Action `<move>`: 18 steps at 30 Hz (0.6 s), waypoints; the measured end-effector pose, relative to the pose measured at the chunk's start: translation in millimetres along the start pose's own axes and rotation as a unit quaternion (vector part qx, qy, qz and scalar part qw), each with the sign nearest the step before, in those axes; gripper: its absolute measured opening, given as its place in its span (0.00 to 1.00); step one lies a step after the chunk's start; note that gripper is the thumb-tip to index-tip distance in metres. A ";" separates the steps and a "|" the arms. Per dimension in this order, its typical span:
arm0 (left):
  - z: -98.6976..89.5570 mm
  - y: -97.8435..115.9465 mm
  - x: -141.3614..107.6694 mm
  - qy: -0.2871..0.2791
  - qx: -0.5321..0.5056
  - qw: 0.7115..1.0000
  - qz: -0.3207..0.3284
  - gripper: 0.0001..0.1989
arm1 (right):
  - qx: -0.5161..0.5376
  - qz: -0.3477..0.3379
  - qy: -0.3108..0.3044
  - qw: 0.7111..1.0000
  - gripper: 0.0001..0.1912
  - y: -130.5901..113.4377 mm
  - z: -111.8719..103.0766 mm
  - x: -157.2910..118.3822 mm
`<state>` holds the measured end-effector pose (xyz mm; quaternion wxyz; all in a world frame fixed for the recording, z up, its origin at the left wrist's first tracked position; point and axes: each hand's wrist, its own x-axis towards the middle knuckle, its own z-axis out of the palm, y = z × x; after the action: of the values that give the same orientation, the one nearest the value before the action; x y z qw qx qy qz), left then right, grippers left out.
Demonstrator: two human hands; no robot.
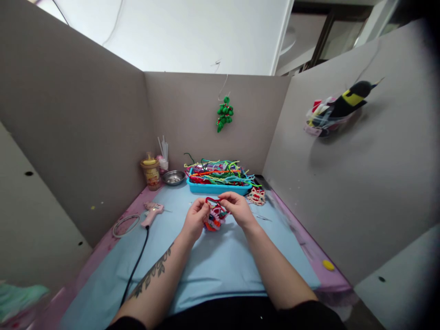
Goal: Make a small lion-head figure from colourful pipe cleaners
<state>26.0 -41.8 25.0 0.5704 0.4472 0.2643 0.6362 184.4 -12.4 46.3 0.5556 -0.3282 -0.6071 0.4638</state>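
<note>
Grey panels behind; mid-frame, a red pipe cleaner point(213, 201) is pinched by left hand point(195, 219) and right hand point(237, 207) over a half-made ornament point(213, 221).

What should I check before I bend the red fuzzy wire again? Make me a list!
1. Left hand pinches the red wire: ok.
2. Right hand pinches its other end: ok.
3. Colourful craft piece sits between both hands, over the blue mat: ok.
4. Glue gun lies apart from the hands, to the left: ok.
5. Glue gun hot or switched on: cannot tell.
6. Spare wires in the blue tray just behind the hands: ok.
</note>
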 end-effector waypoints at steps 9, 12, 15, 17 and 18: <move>2.2 6.2 -2.0 -0.019 -0.022 0.998 -0.049 0.21 | -0.144 -0.158 -0.143 0.966 0.07 -13.7 -9.5 -2.2; 2.3 6.6 -2.3 -0.022 -0.020 0.998 -0.060 0.21 | -0.120 -0.149 -0.128 0.973 0.06 -11.7 -13.1 -2.1; 1.3 4.1 -0.9 0.005 -0.019 0.999 -0.033 0.21 | -0.045 -0.105 -0.048 0.992 0.16 -7.0 -16.7 -1.2; 0.4 1.5 0.4 0.021 -0.011 1.000 -0.012 0.21 | -0.035 -0.099 -0.017 0.994 0.22 -5.9 -17.2 -0.8; 0.1 0.3 0.9 0.027 -0.006 1.000 -0.004 0.21 | -0.052 -0.110 -0.012 0.992 0.21 -6.4 -16.2 -0.9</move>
<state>26.0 -41.0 25.5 0.5685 0.4255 0.2772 0.6472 201.2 -12.2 51.1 0.5782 -0.2823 -0.6694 0.3713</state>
